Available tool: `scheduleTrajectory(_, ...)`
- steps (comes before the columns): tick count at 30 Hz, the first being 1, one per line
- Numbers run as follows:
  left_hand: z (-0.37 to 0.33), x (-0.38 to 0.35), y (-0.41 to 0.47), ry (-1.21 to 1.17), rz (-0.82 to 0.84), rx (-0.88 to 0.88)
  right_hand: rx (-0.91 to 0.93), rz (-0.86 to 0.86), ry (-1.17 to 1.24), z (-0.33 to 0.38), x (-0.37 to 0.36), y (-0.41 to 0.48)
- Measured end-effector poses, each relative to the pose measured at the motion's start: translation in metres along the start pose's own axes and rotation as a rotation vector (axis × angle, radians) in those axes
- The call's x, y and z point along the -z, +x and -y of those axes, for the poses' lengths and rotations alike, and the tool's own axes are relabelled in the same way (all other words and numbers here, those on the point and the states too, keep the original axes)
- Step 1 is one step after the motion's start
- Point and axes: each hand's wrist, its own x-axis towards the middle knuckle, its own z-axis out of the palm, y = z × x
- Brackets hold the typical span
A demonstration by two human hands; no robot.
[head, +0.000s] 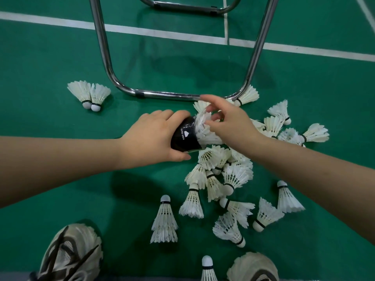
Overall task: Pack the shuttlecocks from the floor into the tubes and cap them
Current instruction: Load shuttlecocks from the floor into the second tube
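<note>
Head view: your left hand [154, 138] wraps the black tube [183, 136]. Your right hand [229, 122], fingers curled, pinches the shuttlecock [205, 130] sticking from its mouth. Just below lies the pile [223, 173] on green floor [60, 57] with white lines [162, 34]. A chrome frame [162, 94] stands beyond, with your shoes [71, 254] nearest.

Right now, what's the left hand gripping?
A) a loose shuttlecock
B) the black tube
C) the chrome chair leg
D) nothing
B: the left hand is curled round the black tube, while the right hand pinches the feathers of a shuttlecock sticking out of the tube's open end.
</note>
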Motion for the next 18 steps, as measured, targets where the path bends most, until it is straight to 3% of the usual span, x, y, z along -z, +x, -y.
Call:
scheduleTrajectory(3, 0.003, 0.004, -0.001, -0.036, -0.027, 0.014, 0.059, -0.112, -0.207, 0.001, -0.007, -0.008)
scheduleTrajectory(8, 0.003, 0.006, -0.004, -0.046, -0.019, 0.007, 0.17, -0.219, -0.289, 0.003, -0.017, -0.02)
scheduleTrajectory(14, 0.006, 0.011, -0.006, -0.056, -0.035, 0.014, 0.234, -0.192, -0.505, 0.004, -0.014, -0.017)
scheduleTrajectory(18, 0.007, 0.012, -0.007, -0.058, -0.04, 0.008, 0.473, -0.301, -0.785, 0.009, -0.009, -0.013)
